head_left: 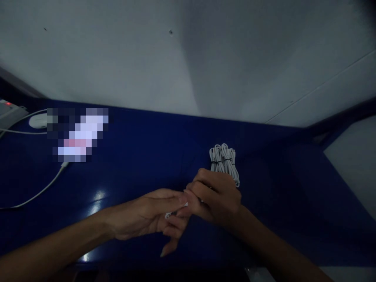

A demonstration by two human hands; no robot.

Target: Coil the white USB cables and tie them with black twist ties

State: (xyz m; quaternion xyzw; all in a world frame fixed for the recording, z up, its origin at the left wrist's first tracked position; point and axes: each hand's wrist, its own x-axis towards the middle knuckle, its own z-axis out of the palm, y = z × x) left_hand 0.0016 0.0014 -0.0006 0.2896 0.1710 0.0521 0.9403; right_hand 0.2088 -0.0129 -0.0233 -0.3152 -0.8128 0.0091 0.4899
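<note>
My left hand (155,209) is closed around a white cable (168,215), which shows only in small pieces between the fingers. The thumb presses on it from above, while the lower fingers curl loosely beneath. Against those fingertips, my right hand (216,194) is closed in a pinch on the same white piece, most of which the fingers hide. Just behind the right knuckles lie white cables coiled into bundles (223,158), bound with thin black ties. The hand covers their near end.
A lit phone (84,133), blurred into blocks, lies at the left on the blue table (152,152). A white charging cord (44,194) runs from it. Farther left are a white rounded device (38,120) and a box with a red light (8,107). A pale wall (117,58) rises behind.
</note>
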